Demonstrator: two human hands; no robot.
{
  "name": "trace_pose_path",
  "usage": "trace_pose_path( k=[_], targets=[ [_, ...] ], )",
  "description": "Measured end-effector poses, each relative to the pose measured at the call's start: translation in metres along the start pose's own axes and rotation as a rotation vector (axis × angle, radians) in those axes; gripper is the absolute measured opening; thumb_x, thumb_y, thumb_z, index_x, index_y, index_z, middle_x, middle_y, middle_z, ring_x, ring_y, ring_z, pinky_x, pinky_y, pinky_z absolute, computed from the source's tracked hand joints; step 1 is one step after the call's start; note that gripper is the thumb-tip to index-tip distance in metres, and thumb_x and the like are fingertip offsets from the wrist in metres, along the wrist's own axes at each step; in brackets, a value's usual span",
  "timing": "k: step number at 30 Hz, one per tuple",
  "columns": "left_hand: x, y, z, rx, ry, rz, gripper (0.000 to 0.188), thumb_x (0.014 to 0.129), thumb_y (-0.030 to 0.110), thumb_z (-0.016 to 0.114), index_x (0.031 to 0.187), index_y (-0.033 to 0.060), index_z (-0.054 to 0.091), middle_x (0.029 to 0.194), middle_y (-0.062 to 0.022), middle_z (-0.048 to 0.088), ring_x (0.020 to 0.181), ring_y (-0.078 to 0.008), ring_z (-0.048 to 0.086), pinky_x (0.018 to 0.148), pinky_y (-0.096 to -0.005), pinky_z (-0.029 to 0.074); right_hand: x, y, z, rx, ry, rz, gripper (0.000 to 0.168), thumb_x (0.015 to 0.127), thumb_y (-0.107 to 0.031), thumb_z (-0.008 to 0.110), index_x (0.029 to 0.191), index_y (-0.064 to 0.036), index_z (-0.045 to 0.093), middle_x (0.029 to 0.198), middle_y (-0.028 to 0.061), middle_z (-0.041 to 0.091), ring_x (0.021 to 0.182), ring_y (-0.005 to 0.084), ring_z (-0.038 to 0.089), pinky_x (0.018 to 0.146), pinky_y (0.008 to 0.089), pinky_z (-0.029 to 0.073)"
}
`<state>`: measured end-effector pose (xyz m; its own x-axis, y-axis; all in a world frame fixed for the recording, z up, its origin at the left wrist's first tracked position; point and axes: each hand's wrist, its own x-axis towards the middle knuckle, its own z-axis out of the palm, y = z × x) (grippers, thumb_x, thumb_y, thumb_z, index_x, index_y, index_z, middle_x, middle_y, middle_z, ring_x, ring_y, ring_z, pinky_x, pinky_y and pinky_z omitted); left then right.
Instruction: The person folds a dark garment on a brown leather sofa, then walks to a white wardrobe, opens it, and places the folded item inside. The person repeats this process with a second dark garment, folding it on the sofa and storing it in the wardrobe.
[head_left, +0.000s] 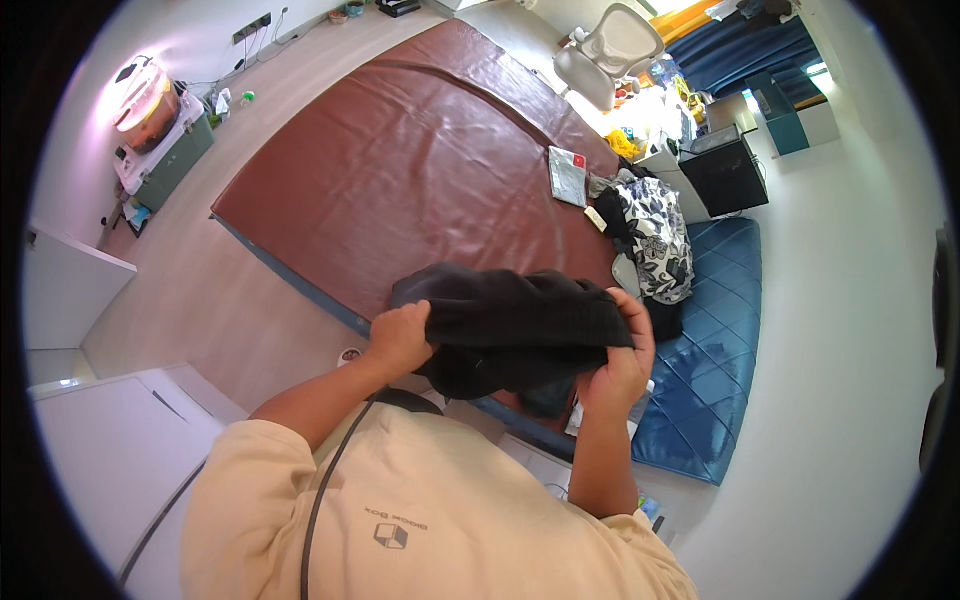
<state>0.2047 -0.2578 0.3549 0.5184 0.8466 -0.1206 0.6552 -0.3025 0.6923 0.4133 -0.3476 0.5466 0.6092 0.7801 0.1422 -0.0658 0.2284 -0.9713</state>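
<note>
A black cloth garment (517, 315) hangs in folds between my two hands, above the near edge of a brown vinyl-covered mattress (390, 180). My left hand (403, 336) grips its left end in a fist. At the other end, my right hand (621, 356) pinches what looks like a ribbed band, with the fingers behind the cloth and the thumb in front. The garment's exact kind cannot be made out. Beneath it, a dark green cloth (546, 399) shows in part on the mattress edge.
Right of the mattress lies a blue quilted pad (712, 360) with worn patches. A floral black-and-white cloth (656, 236) is heaped there, near a flat grey package (568, 177) and a small white block (595, 219). A mesh-backed chair (611, 52) stands beyond. One dark cable (322, 487) crosses my shirt.
</note>
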Motion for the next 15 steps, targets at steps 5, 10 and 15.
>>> trace_pose_path(
  k=[5,10,15],
  targets=[
    [0.020,-0.022,-0.011,0.007,0.166,-0.168,0.026,0.082,0.028,0.076,0.098,0.0103,0.065,0.085,-0.0191,0.073,0.084,-0.0430,0.071,0.074,-0.0539,0.053,0.041,0.008,-0.051,-0.270,0.154,-0.021,0.029,0.091,0.010,0.058,0.118,0.002,0.065,0.110,0.0088,0.069,0.100,0.0165,0.067,0.093,0.0278,0.054],
    [0.025,-0.020,-0.038,-0.097,0.169,-0.118,0.027,0.082,0.031,0.075,0.085,0.0050,0.066,0.082,-0.0221,0.070,0.081,-0.0444,0.069,0.070,-0.0522,0.052,0.057,0.074,-0.108,-0.557,0.178,0.126,0.026,0.090,0.006,0.060,0.113,0.000,0.069,0.105,0.0072,0.071,0.098,0.0166,0.067,0.090,0.0284,0.053],
    [0.040,0.009,-0.037,-0.387,-0.070,-0.179,0.031,0.083,0.029,0.071,0.082,-0.0012,0.067,0.080,-0.0245,0.068,0.079,-0.0424,0.069,0.071,-0.0494,0.051,0.032,0.137,-0.085,-1.069,-0.014,-0.045,0.034,0.090,-0.016,0.075,0.118,0.001,0.067,0.108,0.0130,0.072,0.101,0.0202,0.068,0.090,0.0338,0.054]
  ],
)
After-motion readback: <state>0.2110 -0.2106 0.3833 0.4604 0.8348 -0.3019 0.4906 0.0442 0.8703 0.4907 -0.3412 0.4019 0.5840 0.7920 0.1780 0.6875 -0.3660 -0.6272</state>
